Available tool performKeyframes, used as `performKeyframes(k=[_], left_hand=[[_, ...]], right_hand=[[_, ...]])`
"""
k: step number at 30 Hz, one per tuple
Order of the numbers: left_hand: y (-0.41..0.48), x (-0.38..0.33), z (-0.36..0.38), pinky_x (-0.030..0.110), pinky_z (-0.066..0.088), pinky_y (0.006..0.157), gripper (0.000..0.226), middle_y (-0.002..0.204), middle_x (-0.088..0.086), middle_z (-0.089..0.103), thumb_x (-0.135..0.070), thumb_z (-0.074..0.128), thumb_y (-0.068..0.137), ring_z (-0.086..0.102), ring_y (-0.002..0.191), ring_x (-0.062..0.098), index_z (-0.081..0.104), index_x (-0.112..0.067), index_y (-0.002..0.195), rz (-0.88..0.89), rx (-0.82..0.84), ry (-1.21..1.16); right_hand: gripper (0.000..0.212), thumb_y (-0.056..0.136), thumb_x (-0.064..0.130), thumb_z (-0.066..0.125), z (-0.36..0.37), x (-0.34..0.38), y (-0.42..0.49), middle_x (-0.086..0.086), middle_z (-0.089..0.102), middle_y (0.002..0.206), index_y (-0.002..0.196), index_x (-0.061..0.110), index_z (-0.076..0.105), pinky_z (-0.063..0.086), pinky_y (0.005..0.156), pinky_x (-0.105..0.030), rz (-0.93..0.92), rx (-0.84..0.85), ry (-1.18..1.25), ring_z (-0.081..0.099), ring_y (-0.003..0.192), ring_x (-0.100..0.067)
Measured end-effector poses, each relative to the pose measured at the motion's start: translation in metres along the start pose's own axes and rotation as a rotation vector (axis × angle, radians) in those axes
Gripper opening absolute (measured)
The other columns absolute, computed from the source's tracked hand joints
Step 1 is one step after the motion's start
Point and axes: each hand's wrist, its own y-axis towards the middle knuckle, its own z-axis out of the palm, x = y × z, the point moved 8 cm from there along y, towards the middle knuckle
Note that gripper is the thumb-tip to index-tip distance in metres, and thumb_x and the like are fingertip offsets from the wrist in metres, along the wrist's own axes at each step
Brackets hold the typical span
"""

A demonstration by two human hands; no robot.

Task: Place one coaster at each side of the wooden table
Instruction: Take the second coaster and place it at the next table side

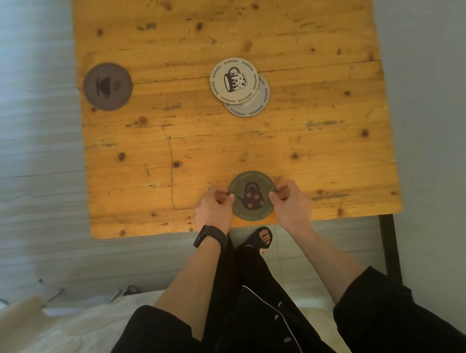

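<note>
A green coaster [251, 195] with a teapot picture lies flat at the near edge of the wooden table [321, 147]. My left hand [213, 207] pinches its left rim and my right hand [292, 202] pinches its right rim. A brown coaster [107, 86] with a cup picture lies at the table's left edge. Near the middle, a cream coaster [234, 80] with a mug picture rests on top of a grey coaster [258, 103], which shows only partly beneath it.
A dark metal table leg [389, 247] stands at the near right corner. My sandalled foot [260, 238] is on the grey floor under the near edge. A pale bed sheet [58, 343] fills the lower left.
</note>
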Motion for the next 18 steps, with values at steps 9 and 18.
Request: performKeyframes(k=[9, 18], left_hand=[[-0.013, -0.028, 0.012, 0.045, 0.04, 0.094, 0.03, 0.13, -0.002, 0.05, -0.03, 0.042, 0.101, 0.048, 0.116, 0.024, 0.052, -0.035, 0.129, 0.358, 0.046, 0.537], [0.023, -0.046, -0.002, 0.039, 0.051, 0.093, 0.031, 0.132, -0.004, 0.043, -0.024, 0.047, 0.097, 0.055, 0.112, 0.022, 0.058, -0.032, 0.124, 0.342, 0.265, 0.388]], right_hand=[[0.01, 0.101, 0.025, 0.056, 0.0, 0.015, -0.005, -0.007, 0.057, 0.106, 0.11, 0.02, 0.057, 0.047, 0.064, -0.033, -0.193, 0.031, -0.191, 0.057, 0.075, -0.023], [0.035, 0.1, 0.04, 0.052, -0.016, 0.043, 0.022, -0.001, 0.053, 0.133, 0.133, 0.029, 0.054, 0.051, 0.095, -0.041, -0.253, 0.146, -0.248, 0.055, 0.118, -0.027]])
